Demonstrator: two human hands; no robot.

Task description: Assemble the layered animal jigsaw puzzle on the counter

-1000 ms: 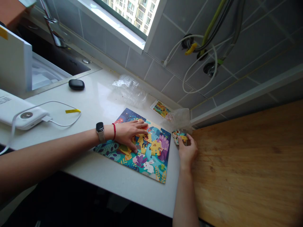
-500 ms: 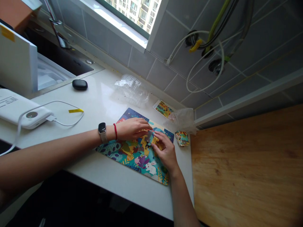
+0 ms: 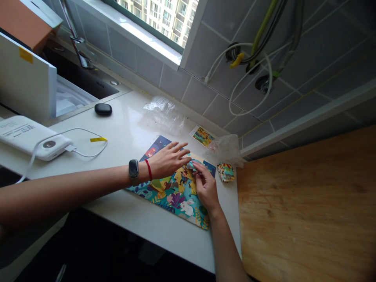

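Note:
A colourful jigsaw puzzle (image 3: 160, 199) with animals and plants lies on the white counter, its upper middle hidden beneath my hands. My left hand (image 3: 169, 159), with a watch (image 3: 133, 168) and a red string at the wrist, hovers over it palm down, fingers stretched and spread, holding nothing. At the right side of the puzzle, my right hand (image 3: 206, 187) pinches a small puzzle piece (image 3: 191, 166) between thumb and fingers. A stack of puzzle pieces (image 3: 226, 172) sits just right of the board.
Behind the puzzle are a picture card (image 3: 202, 135) and crumpled clear plastic bags (image 3: 164, 111). To the left lie a black case (image 3: 103, 109) and a white power bank (image 3: 32, 137) with its cable. A sink (image 3: 76, 74) is beyond; a wooden board (image 3: 302, 203) adjoins at right.
My left hand has lifted off the puzzle and its fingers have spread. The right hand has shifted slightly, still pinching at the puzzle. The camera view has turned a little left.

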